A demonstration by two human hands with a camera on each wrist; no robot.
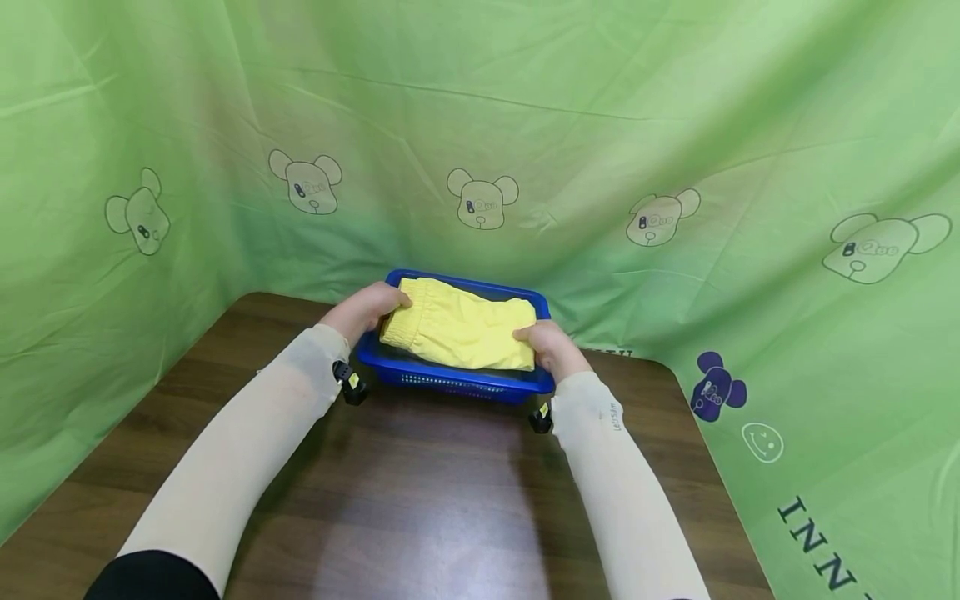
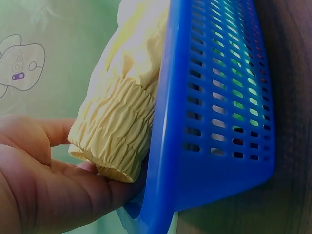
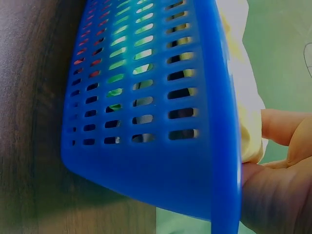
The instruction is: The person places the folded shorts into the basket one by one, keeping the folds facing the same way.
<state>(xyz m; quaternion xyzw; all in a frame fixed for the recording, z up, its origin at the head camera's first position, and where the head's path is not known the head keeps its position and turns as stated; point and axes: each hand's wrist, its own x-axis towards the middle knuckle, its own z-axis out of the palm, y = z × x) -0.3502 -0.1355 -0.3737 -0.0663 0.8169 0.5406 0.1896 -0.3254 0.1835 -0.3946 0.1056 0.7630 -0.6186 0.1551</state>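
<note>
Folded yellow shorts (image 1: 468,327) with a gathered elastic waistband lie across the top of a blue plastic basket (image 1: 450,382). My left hand (image 1: 367,308) pinches the waistband end, thumb on top and fingers beneath. In the left wrist view the gathered waistband (image 2: 114,124) sits between thumb and fingers, beside the basket rim. At the opposite end, my right hand (image 1: 553,348) pinches the shorts, its thumb on the upper side. The right wrist view shows that hand (image 3: 282,175) just past the basket's rim, with part of its fingers hidden.
The basket stands on a brown wood-grain table (image 1: 420,500), near its back edge. Through the slotted side, green, white and reddish items show inside. A green curtain (image 1: 570,108) printed with mouse heads hangs behind and along both sides.
</note>
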